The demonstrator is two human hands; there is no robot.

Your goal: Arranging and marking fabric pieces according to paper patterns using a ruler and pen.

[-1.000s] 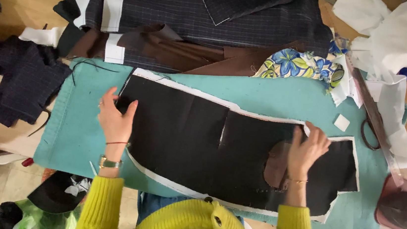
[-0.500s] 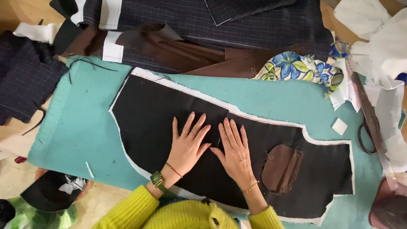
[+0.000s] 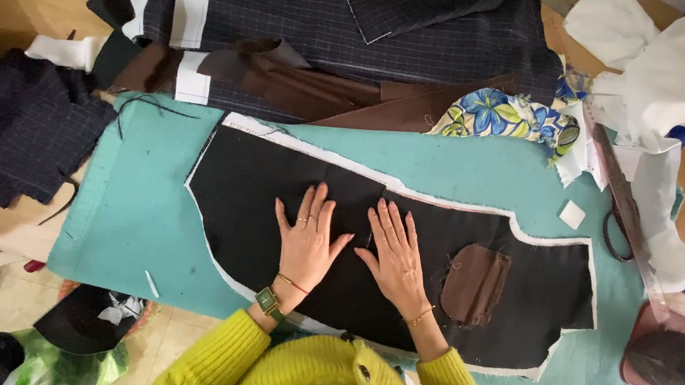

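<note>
Black fabric panel [image 3: 274, 203] with a white edge lies flat on the teal pad [image 3: 131, 214] covering the counter. Both hands rest on its middle, palms down, fingers spread, gripping nothing: left hand [image 3: 306, 239] just beside right hand [image 3: 393, 256]. A brown patch [image 3: 474, 282] sits right of them. Dark checked cloth [image 3: 335, 8] lies at the far side.

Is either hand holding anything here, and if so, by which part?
Nothing is gripped. The left hand and right hand lie flat, fingers spread, on the middle of the black fabric piece.
</note>
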